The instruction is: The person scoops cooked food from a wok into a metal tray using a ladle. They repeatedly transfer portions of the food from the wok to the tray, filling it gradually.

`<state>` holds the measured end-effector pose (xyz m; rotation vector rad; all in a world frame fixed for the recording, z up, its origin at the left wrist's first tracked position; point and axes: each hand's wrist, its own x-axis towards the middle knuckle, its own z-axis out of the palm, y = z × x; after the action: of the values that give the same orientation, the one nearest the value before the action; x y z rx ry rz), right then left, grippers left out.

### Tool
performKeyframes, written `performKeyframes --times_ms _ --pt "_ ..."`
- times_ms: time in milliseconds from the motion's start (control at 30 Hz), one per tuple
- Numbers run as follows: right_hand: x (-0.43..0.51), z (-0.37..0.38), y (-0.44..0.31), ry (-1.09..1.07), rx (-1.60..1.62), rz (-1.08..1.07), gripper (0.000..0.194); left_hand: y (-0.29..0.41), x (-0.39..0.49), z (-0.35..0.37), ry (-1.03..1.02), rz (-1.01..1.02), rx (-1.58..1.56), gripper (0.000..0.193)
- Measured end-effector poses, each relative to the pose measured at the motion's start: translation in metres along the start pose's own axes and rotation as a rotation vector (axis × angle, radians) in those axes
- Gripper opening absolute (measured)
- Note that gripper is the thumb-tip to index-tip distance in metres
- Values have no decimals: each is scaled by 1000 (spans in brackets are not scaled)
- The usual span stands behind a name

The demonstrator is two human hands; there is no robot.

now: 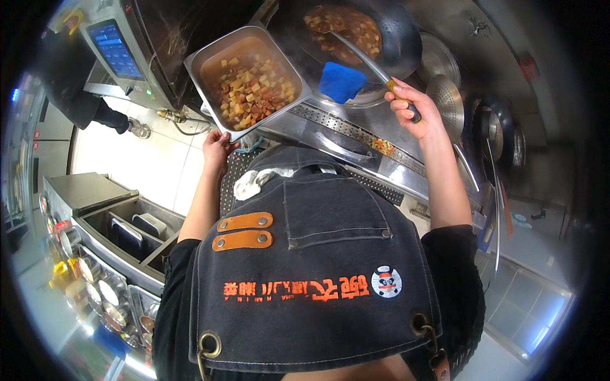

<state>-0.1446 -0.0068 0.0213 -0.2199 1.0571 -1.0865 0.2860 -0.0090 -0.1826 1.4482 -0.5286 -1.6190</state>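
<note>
With my left hand (218, 151) I grip the near corner of a square stainless steel pan (194, 71). Diced potato and reddish-brown pieces in brown sauce (255, 90) lie in it. My right hand (413, 105) is closed around the yellow and black handle of a cooking ladle (364, 57). The ladle's bowl rests in the stew (364, 35) inside a large dark wok (402, 45), to the right of the pan. A blue cloth (340, 82) hangs over the wok's near rim, between the pan and my right hand.
A perforated drain strip (329, 121) with food scraps runs along the stove front. Perforated strainers (445, 102) stand at the right. A machine with a lit screen (114, 47) is at the left, near another person's leg (109, 114). Metal bins (107, 209) stand at lower left.
</note>
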Motion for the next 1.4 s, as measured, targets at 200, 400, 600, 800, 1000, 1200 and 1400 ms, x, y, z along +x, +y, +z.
performKeyframes --times_ms 200,400,600,800,1000,1200,1400 --pt "-10 -2 4 -11 -32 -19 51 -1 1 0 -22 32 1 8" --pt "-31 1 11 58 -117 -73 63 -3 4 -3 -16 29 13 9" --pt "-86 21 14 38 -207 -151 66 -3 6 -3 -10 32 40 9" --pt "-129 40 30 -47 -150 -123 63 -2 5 -2 3 10 45 8" --pt "-132 48 62 -70 -179 6 60 -4 6 -3 6 37 9 9" --pt "-124 55 84 -12 -567 82 62 -5 8 -5 -11 36 15 9" --pt "-122 52 96 -37 -1534 -463 62 -4 7 -3 -8 43 10 9"
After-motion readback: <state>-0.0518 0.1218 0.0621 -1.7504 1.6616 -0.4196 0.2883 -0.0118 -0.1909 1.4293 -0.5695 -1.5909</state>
